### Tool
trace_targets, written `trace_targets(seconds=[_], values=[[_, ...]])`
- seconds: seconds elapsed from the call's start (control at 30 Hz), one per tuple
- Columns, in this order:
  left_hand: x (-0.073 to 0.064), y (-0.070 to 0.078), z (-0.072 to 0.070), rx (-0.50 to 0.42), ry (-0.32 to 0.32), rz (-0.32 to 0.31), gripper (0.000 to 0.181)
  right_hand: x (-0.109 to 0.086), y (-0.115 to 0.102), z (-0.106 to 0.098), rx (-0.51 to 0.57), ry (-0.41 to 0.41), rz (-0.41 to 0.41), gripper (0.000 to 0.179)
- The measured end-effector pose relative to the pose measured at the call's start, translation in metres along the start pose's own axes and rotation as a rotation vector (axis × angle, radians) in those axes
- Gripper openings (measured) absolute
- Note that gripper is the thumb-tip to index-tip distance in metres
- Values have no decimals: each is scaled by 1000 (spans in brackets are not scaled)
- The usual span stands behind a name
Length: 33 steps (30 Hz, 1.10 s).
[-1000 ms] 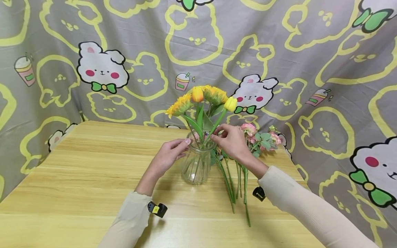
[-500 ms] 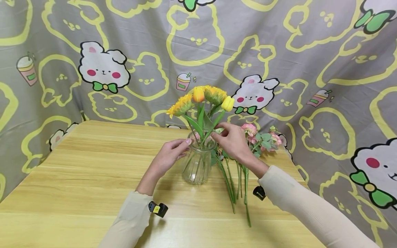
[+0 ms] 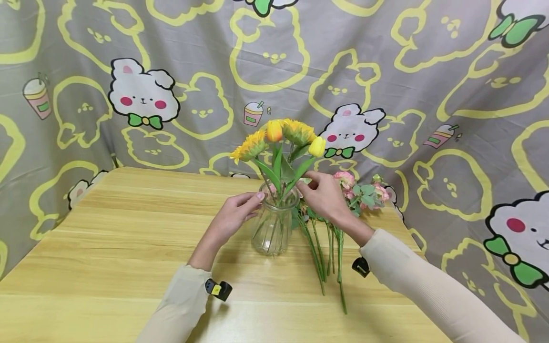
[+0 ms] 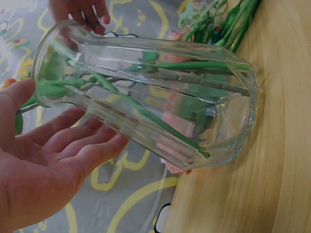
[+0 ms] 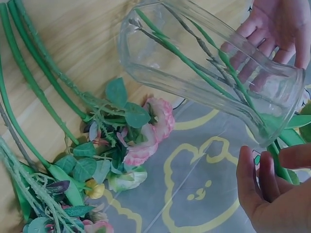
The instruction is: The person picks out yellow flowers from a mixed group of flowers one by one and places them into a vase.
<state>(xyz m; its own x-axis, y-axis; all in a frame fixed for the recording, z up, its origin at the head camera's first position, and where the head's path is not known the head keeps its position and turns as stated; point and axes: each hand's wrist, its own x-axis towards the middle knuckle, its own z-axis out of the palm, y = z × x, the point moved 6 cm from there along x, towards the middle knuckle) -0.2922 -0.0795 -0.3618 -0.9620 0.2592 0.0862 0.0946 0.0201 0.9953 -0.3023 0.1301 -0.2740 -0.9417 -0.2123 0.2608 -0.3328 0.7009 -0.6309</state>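
Observation:
A clear glass vase (image 3: 271, 233) stands upright on the wooden table, holding two sunflowers (image 3: 250, 144), an orange-yellow tulip (image 3: 274, 131) and a yellow tulip (image 3: 317, 146) leaning right. My left hand (image 3: 233, 212) rests beside the vase neck. Its thumb is at the glass rim, with the other fingers loosely extended along the side in the left wrist view. At the right of the mouth is my right hand (image 3: 323, 197), fingers loosely bent around the yellow tulip's lower leaf and stem (image 5: 278, 158). A gap shows between thumb and fingers in the right wrist view.
Right of the vase lie several loose stems (image 3: 319, 257) with pink flowers (image 3: 344, 179) and green leaves, heads toward the back. A grey patterned cloth (image 3: 206, 47) hangs behind the table (image 3: 128, 238). Black wrist cameras are strapped at both cuffs.
The yellow tulip tipped left and lower, then swung slightly back right. My right fingers have drawn a little away from its stem. My left hand stays at the vase neck.

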Motion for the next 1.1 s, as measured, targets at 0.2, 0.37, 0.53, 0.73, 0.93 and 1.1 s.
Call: trace_targets(seconds=[0.2, 0.37, 0.53, 0.73, 0.93, 1.1], values=[[0, 0, 0, 13, 3, 3, 59, 0, 3, -1, 3, 5, 10, 30], [0, 1, 1, 18, 5, 9, 58, -1, 7, -2, -11, 8, 11, 32], [0, 1, 1, 14, 8, 6, 57, -1, 9, -2, -26, 23, 4, 30], [-1, 1, 0, 10, 6, -2, 58, -1, 12, -1, -42, 11, 3, 29], [-1, 1, 0, 3, 1, -5, 62, 0, 15, -2, -39, 15, 26, 28], [0, 1, 0, 3, 1, -6, 61, 3, 26, -5, -50, 44, 47, 28]])
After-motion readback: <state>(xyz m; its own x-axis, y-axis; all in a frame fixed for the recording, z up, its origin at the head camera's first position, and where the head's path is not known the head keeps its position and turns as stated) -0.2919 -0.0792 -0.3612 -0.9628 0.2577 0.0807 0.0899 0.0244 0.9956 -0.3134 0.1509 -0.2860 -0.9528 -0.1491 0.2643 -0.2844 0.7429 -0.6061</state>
